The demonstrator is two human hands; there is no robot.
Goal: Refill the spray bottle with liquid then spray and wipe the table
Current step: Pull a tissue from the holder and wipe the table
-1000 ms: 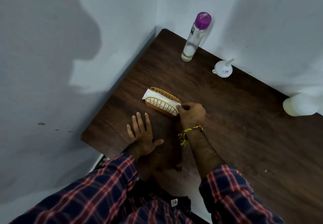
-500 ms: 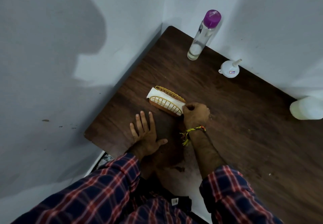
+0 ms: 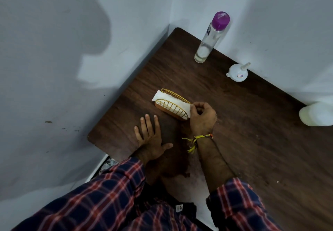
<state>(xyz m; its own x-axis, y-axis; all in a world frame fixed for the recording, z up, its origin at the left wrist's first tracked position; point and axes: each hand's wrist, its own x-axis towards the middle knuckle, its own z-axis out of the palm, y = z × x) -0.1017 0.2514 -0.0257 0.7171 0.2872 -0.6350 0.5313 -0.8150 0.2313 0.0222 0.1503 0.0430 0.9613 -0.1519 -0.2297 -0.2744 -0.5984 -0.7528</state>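
A clear spray bottle (image 3: pixel 210 38) with a purple cap stands in the table's far corner, a little liquid at its bottom. A white funnel (image 3: pixel 237 73) lies on its side to its right. A gold wire napkin holder (image 3: pixel 171 105) with white napkins (image 3: pixel 163 96) sits mid-table. My right hand (image 3: pixel 201 118) pinches the near end of the napkins at the holder's right end. My left hand (image 3: pixel 150 137) lies flat on the dark wooden table (image 3: pixel 252 131), fingers spread, just in front of the holder. A white container (image 3: pixel 316 114) lies at the right edge, partly cut off.
Pale walls close in the table on the far side and the left, meeting at the corner behind the bottle. The table's near left corner ends beside my left hand. A pale worn patch marks the tabletop between my forearms.
My right hand has loosened from a fist at the holder's end to a pinch on the napkins. My left hand stays flat. The view has shifted slightly.
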